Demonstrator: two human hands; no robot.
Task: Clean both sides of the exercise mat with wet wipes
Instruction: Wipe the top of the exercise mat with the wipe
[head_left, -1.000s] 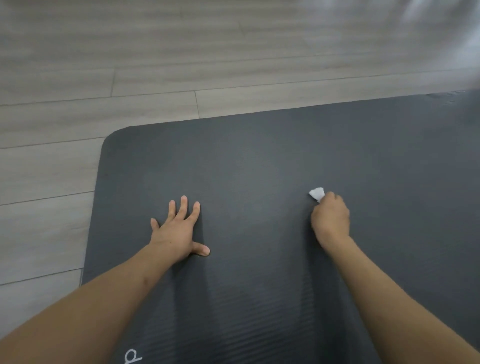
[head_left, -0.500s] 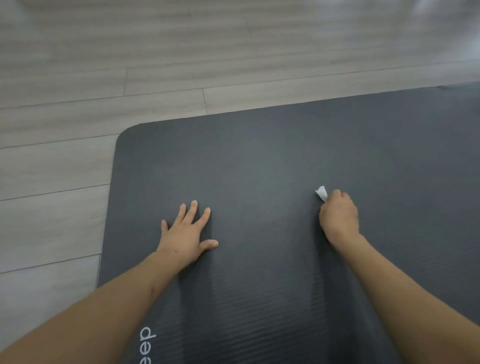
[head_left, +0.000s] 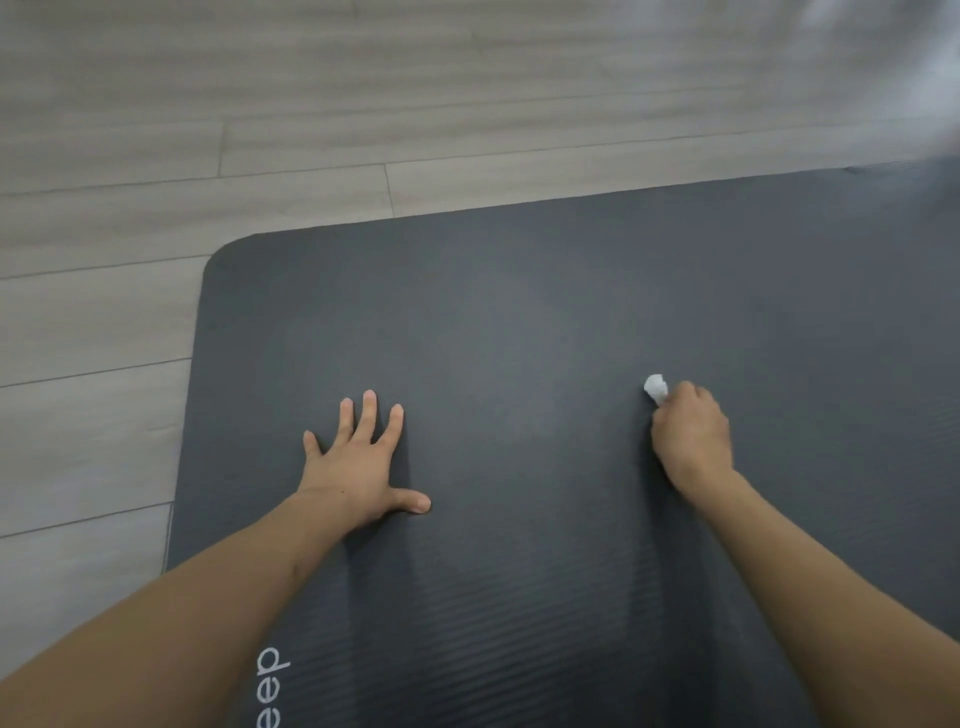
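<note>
A dark grey ribbed exercise mat (head_left: 519, 312) lies flat on the floor, its rounded far-left corner in view and white lettering near the bottom edge. My left hand (head_left: 358, 462) rests flat on the mat with fingers spread. To the right, my right hand (head_left: 693, 439) grips a crumpled white wet wipe (head_left: 655, 387) and holds it against the mat; only a small tuft of the wipe shows past the knuckles.
Light grey wood-plank floor (head_left: 208, 130) surrounds the mat on the left and far side. A blurred pale patch (head_left: 904, 67) shows at the top right corner.
The view has shifted, so the mat's corner and lettering sit further right in the picture. My right hand with the wipe has edged slightly right; the left hand stays pressed flat.
</note>
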